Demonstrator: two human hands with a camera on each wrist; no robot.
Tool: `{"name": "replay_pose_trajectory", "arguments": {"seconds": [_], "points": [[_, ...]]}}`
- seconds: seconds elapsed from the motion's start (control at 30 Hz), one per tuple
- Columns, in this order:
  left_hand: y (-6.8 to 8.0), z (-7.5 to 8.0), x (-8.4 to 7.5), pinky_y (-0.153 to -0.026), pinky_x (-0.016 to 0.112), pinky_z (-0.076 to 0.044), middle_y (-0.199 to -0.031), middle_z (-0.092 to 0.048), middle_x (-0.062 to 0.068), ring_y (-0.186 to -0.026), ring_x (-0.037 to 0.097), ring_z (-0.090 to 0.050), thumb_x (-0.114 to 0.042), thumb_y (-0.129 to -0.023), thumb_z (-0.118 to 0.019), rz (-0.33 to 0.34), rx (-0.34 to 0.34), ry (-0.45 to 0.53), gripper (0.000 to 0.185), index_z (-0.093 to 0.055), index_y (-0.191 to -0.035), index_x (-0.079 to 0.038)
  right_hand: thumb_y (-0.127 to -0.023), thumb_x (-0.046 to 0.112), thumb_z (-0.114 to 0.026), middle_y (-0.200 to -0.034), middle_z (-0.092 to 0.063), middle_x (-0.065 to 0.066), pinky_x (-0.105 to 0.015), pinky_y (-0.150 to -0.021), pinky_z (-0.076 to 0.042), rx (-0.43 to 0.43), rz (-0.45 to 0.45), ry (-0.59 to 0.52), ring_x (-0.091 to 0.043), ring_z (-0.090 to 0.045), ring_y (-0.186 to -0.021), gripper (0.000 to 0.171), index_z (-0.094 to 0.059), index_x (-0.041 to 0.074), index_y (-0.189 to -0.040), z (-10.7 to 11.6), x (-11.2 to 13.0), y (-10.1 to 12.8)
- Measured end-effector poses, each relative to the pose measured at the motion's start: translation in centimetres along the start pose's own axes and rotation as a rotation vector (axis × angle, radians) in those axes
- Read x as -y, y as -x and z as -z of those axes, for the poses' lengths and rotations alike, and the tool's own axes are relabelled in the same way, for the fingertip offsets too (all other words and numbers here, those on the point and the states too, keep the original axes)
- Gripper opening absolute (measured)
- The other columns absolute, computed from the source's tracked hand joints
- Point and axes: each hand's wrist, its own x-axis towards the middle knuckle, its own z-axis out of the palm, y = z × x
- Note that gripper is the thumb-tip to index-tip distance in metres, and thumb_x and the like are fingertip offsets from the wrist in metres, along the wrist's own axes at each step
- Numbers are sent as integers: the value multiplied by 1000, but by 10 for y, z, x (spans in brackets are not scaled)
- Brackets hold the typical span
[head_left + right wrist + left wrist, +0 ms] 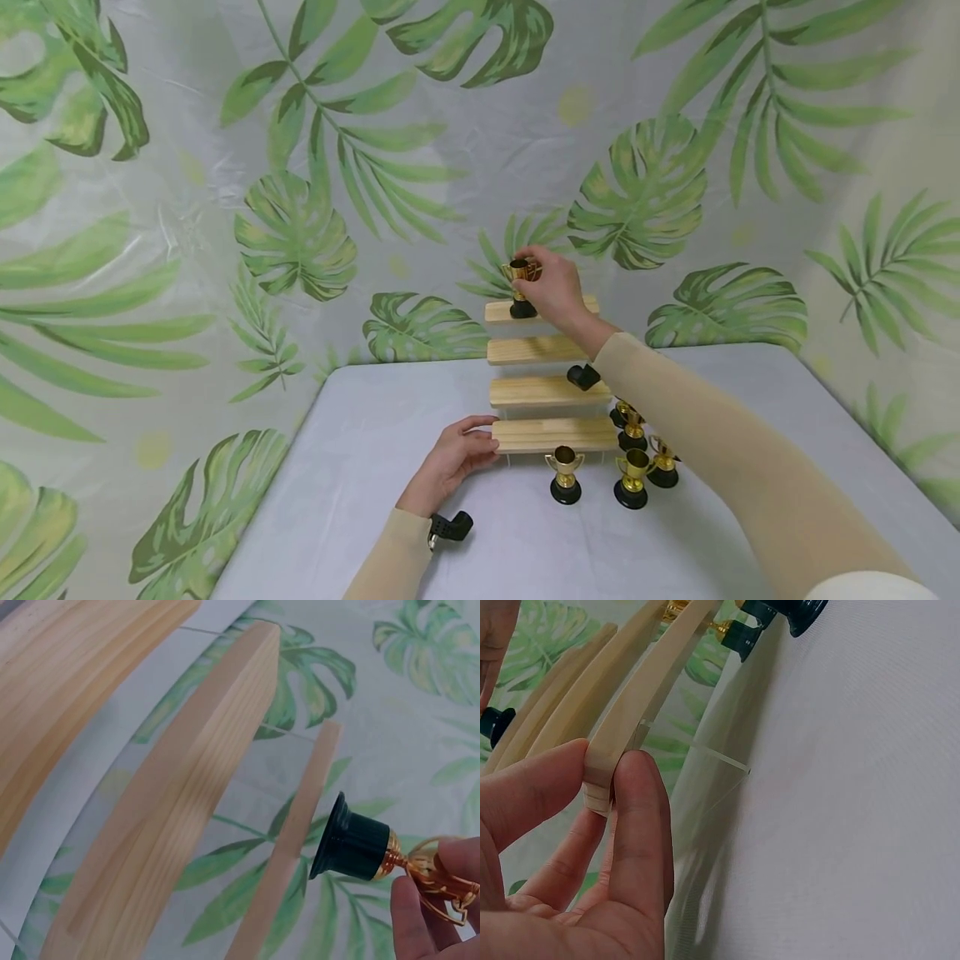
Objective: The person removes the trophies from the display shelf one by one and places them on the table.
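A small gold trophy cup (521,289) on a black base is pinched by its cup in my right hand (553,290). Its base is right at the top board of a tiered wooden rack (555,435), near that board's left end. In the right wrist view the trophy (360,844) shows its dark base close to the top board (289,844). My left hand (453,457) pinches the left end of the lowest board, thumb on one face and fingers on the other, as the left wrist view shows the board (641,705).
In front of the rack stands one trophy (565,477). Several more, including a trophy (632,480), stand by its right front corner, partly behind my right sleeve (720,425). The white table (360,450) meets a leaf-print curtain (420,192) behind. Thin clear rods join the boards.
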Motion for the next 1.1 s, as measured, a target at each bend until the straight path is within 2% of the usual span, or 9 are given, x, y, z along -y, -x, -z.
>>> {"name": "replay_pose_trajectory", "arguments": {"seconds": [0.3,0.7,1.1], "points": [[1,-2,-1,-82,36,-59,-104,-67,17,-87,23,-69,5,-87,-72,13,-6,-10,53,-55,-137,2,-91,13,-76,-116,-65,-7,-39,-70,-57,27,9,28,-22,-63,-88,41,-63,17,-129,7,3,5],[-1,-4,-3,-79,35,-60,-106,-68,18,-88,23,-70,6,-85,-72,24,-27,-17,52,-57,-135,3,-89,14,-78,-112,-68,-6,-39,-70,-57,26,10,49,-21,-65,-87,44,-64,15,-131,23,6,9],[-1,-5,-6,-76,32,-60,-105,-69,17,-88,22,-70,6,-85,-71,27,-39,-21,52,-56,-136,4,-90,17,-77,-108,-68,-6,-39,-69,-56,33,86,108,-22,-66,-90,41,-64,15,-129,55,15,20]]}}
